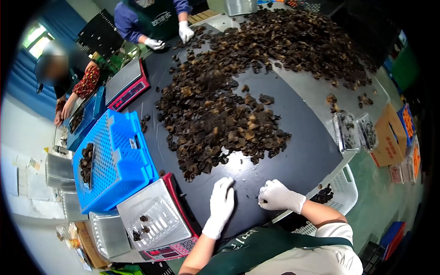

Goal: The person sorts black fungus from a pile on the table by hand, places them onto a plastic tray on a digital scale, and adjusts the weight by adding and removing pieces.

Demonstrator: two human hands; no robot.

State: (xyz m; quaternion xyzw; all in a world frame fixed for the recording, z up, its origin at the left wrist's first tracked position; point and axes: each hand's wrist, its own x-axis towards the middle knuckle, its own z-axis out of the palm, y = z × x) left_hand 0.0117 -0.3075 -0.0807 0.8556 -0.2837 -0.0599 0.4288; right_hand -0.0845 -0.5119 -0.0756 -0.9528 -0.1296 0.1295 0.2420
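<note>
My left hand (222, 201), in a white glove, rests over the dark tabletop (302, 123) near its front edge, just right of a red-framed scale (153, 215). On that scale sits a clear plastic tray (158, 215) with a few dark pieces in it. My right hand (277, 196), also gloved, is by the front edge with its fingers curled; whatever it may hold is hidden. Beyond both hands spreads a large pile of dark brown mushroom-like pieces (220, 119), not touched by either hand.
At the left are a blue crate (121, 156), a second scale (126, 82) and stacked clear trays (110, 233). Two co-workers stand across the table and at the far left. A white basket (350, 192), clear boxes (346, 133) and a cardboard box (389, 137) are at the right.
</note>
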